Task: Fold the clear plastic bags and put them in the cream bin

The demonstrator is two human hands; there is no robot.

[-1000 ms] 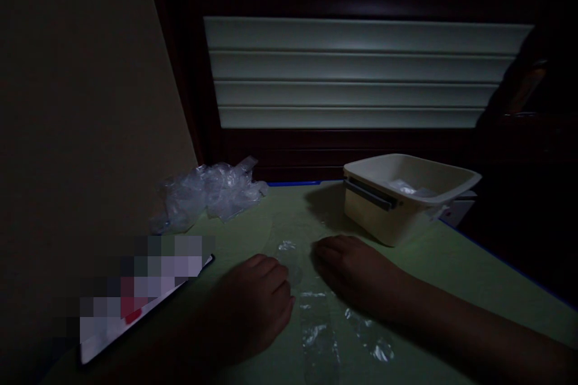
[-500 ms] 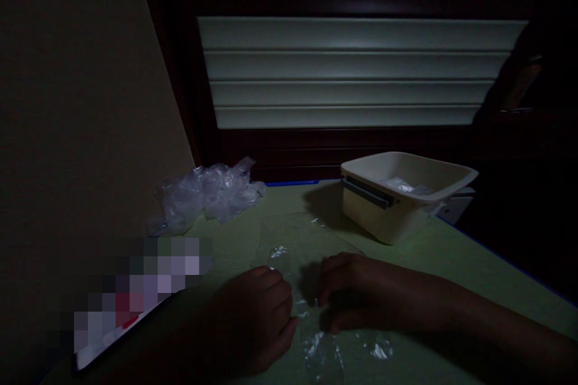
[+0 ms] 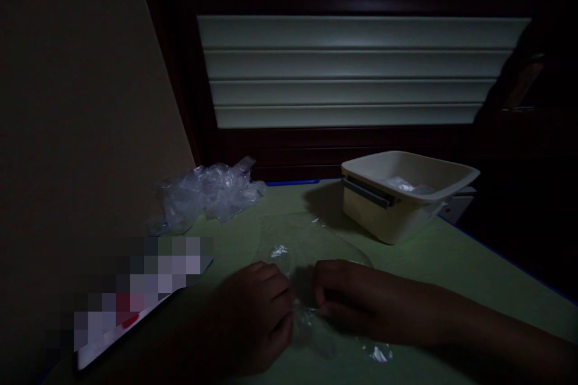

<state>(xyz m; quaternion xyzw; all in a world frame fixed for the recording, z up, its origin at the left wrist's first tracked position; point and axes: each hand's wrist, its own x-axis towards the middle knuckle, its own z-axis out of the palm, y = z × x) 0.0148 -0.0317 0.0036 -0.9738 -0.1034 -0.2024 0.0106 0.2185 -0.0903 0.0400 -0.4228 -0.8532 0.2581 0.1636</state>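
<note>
A clear plastic bag point(image 3: 311, 240) lies spread on the green table, with shiny creases near both hands. My left hand point(image 3: 257, 316) has curled fingers pressed together at the bag's left side, pinching its film. From the right, my right hand point(image 3: 356, 298) reaches over the bag, thumb and fingertips closed on the film. Between the hands the film bunches and catches the light. The dim light hides exactly where each fingertip meets the plastic.
A cream bin point(image 3: 374, 216) with a grey handle holds clear plastic at the back right. Crumpled clear plastic bags point(image 3: 212, 189) lie at the back left. A blurred flat item with a white edge point(image 3: 149, 307) is at the left. Behind the green table point(image 3: 478, 271) stands a slatted panel point(image 3: 352, 66).
My right hand's thumb and fingers have closed together on the film. The film's lower part has drawn up and bunched between my hands.
</note>
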